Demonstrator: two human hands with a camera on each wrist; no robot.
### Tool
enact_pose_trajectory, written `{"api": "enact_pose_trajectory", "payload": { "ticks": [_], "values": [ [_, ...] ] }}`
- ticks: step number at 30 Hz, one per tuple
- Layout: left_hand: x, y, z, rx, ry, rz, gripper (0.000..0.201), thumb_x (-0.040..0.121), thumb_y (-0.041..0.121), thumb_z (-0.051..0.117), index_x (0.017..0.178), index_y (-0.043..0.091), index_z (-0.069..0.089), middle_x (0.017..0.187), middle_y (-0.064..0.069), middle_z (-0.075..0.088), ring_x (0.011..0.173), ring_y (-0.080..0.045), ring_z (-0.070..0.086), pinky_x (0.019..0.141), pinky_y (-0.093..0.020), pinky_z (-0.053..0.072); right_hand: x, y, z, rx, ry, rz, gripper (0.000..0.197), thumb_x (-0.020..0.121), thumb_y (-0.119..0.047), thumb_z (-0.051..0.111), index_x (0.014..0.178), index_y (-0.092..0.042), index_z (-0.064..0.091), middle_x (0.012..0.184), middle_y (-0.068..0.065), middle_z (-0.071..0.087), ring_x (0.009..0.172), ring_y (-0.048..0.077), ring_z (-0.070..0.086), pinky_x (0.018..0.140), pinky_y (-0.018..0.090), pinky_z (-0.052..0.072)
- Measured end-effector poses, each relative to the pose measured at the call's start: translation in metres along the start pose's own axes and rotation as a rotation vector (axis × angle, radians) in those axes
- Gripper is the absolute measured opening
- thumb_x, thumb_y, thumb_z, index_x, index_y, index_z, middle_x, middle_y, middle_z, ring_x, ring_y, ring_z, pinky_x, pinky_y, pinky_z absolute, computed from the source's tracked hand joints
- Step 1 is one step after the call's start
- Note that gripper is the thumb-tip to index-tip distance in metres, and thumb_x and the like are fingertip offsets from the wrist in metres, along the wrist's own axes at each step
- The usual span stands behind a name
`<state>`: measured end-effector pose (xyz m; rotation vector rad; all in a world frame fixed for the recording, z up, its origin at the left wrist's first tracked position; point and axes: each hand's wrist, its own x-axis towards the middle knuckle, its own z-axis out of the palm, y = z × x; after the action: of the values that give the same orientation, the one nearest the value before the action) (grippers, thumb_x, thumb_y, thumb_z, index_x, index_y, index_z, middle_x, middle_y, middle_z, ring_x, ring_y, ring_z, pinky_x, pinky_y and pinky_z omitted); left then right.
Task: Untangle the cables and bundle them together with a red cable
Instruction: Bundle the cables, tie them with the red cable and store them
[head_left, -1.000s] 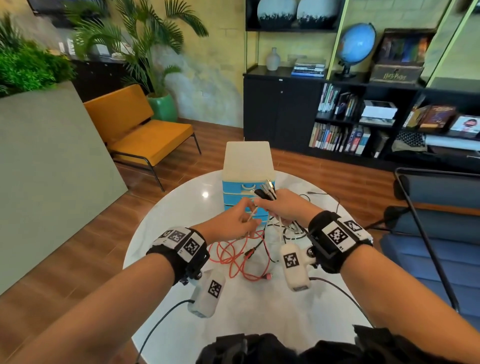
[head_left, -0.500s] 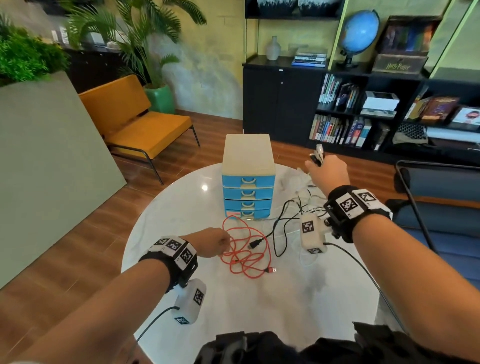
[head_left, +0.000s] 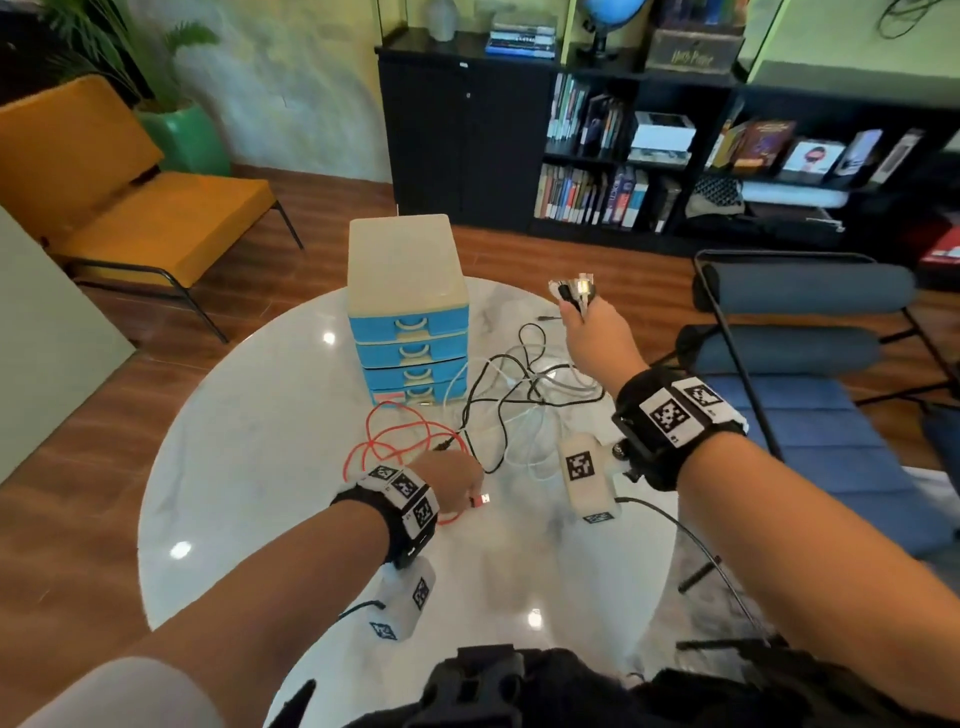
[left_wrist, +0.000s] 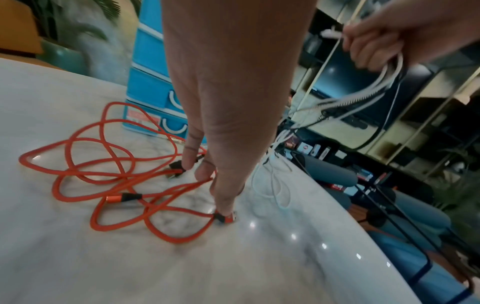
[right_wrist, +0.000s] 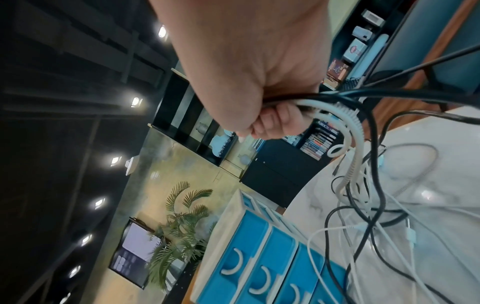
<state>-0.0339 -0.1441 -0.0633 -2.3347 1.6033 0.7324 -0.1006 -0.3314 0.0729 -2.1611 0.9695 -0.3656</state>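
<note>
1. The left hand (head_left: 451, 480) reached down to the marble table (head_left: 249, 467), fingertips (left_wrist: 226, 207) on the red cable (left_wrist: 109, 168) at its USB plug (head_left: 482, 500); they seemed to pinch the plug, though the wrist view showed only the back of the hand, so the grip was not fully clear.
2. The red cable lay in loose overlapping loops on the tabletop beside that hand, one loop reaching almost to the foot of the blue drawer unit (head_left: 410, 332).
3. A second orange-collared connector (left_wrist: 122, 197) rested among the loops.
4. The right hand (head_left: 597, 332) was raised above the table's far side, fist curled round a bunch of black and white cables (right_wrist: 348, 115), with their plug ends (head_left: 574, 291) sticking up out of the fist.
5. From that fist the cables hung down and spread in a tangle (head_left: 524, 405) on the table, between the drawer unit and the right wrist.
6. One white cable (right_wrist: 353, 148) in the bunch was ribbed like a coil.
7. The tangle lay just beside the red loops, and a black plug (head_left: 445, 442) overlapped them.
8. Beyond the table stood an orange chair (head_left: 130, 208) and a dark bookshelf (head_left: 649, 156).
</note>
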Motion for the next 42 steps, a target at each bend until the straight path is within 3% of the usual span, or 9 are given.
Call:
{"api": "enact_pose_trajectory", "payload": {
  "ticks": [5, 12, 16, 20, 25, 30, 33, 38, 42],
  "values": [
    [0.017, 0.007, 0.021, 0.237, -0.062, -0.099, 0.025, 0.094, 0.016, 0.049, 0.115, 0.008, 0.06, 0.118, -0.005, 0.062, 0.111, -0.026, 0.059, 0.096, -0.038, 0.046, -0.013, 0.006, -0.005, 0.227, -0.1, 0.057, 0.024, 0.101, -0.028, 0.047, 0.084, -0.013, 0.052, 0.066, 0.002, 0.045, 0.053, 0.015, 0.044, 0.045, 0.025, 0.039],
    [0.003, -0.013, -0.008, -0.138, 0.231, -0.181, 0.022, 0.096, 0.032, 0.045, 0.106, 0.027, 0.064, 0.106, 0.008, 0.064, 0.106, -0.018, 0.056, 0.1, -0.043, 0.029, -0.021, 0.004, -0.004, 0.529, -0.285, 0.157, 0.027, 0.105, -0.021, 0.039, 0.081, -0.011, 0.047, 0.06, 0.002, 0.04, 0.046, 0.013, 0.034, 0.039, 0.021, 0.03],
    [-0.024, -0.033, -0.055, -0.717, 0.591, -0.214, 0.025, 0.091, 0.038, 0.051, 0.073, 0.026, 0.065, 0.082, 0.011, 0.07, 0.09, -0.013, 0.064, 0.094, -0.042, 0.043, -0.027, -0.012, 0.013, 0.58, -0.334, 0.13, 0.027, 0.106, -0.022, 0.037, 0.085, -0.009, 0.048, 0.072, 0.009, 0.064, 0.054, 0.015, 0.053, 0.041, 0.021, 0.045],
    [-0.064, -0.032, -0.103, -1.229, 0.793, -0.08, 0.018, 0.093, 0.023, 0.059, 0.083, 0.011, 0.067, 0.078, 0.001, 0.072, 0.076, -0.001, 0.067, 0.085, -0.025, 0.052, -0.036, -0.035, 0.034, 0.648, -0.437, 0.077, 0.027, 0.105, -0.025, 0.038, 0.09, -0.008, 0.051, 0.096, 0.018, 0.071, 0.077, 0.019, 0.07, 0.058, 0.025, 0.058],
    [-0.104, -0.026, -0.133, -1.206, 0.917, -0.057, 0.013, 0.087, 0.023, 0.066, 0.083, 0.011, 0.069, 0.083, 0.001, 0.067, 0.07, 0.005, 0.06, 0.066, -0.007, 0.047, -0.053, -0.075, 0.05, 0.674, -0.46, -0.079, 0.034, 0.105, -0.025, 0.039, 0.11, -0.002, 0.063, 0.098, 0.016, 0.074, 0.09, 0.028, 0.073, 0.077, 0.031, 0.057],
    [-0.127, -0.025, -0.136, -1.077, 1.131, -0.115, 0.009, 0.084, 0.026, 0.07, 0.084, 0.02, 0.063, 0.086, 0.015, 0.059, 0.077, 0.009, 0.057, 0.074, -0.016, 0.045, -0.069, -0.102, 0.052, 0.728, -0.475, -0.155, 0.032, 0.106, -0.029, 0.037, 0.101, -0.007, 0.06, 0.062, 0.002, 0.057, 0.052, 0.014, 0.059, 0.062, 0.03, 0.056],
    [-0.128, -0.024, -0.133, -1.333, 1.066, -0.152, 0.04, 0.086, 0.047, 0.062, 0.111, 0.019, 0.048, 0.1, 0.0, 0.063, 0.086, -0.007, 0.063, 0.076, -0.023, 0.053, -0.079, -0.115, 0.058, 0.914, -0.576, -0.11, 0.027, 0.104, -0.031, 0.04, 0.098, -0.01, 0.057, 0.054, -0.005, 0.037, 0.044, 0.007, 0.036, 0.05, 0.024, 0.038],
    [-0.139, -0.003, -0.122, -1.855, 0.678, 0.222, 0.048, 0.095, 0.053, 0.034, 0.096, 0.013, 0.059, 0.07, 0.003, 0.059, 0.072, -0.006, 0.061, 0.078, -0.024, 0.047, -0.091, -0.141, 0.05, 1.038, -0.614, -0.068, 0.033, 0.103, -0.03, 0.044, 0.075, -0.016, 0.053, 0.048, -0.007, 0.036, 0.037, 0.004, 0.032, 0.041, 0.018, 0.028],
    [-0.134, -0.002, -0.085, -1.239, 0.318, 0.168, 0.038, 0.094, 0.03, 0.055, 0.105, -0.006, 0.056, 0.092, -0.012, 0.061, 0.081, -0.014, 0.059, 0.076, -0.023, 0.049, -0.068, -0.138, 0.028, 1.205, -0.606, -0.016, 0.034, 0.106, -0.03, 0.036, 0.077, -0.017, 0.049, 0.048, -0.009, 0.032, 0.037, 0.002, 0.026, 0.034, 0.015, 0.024]
  ]
}}
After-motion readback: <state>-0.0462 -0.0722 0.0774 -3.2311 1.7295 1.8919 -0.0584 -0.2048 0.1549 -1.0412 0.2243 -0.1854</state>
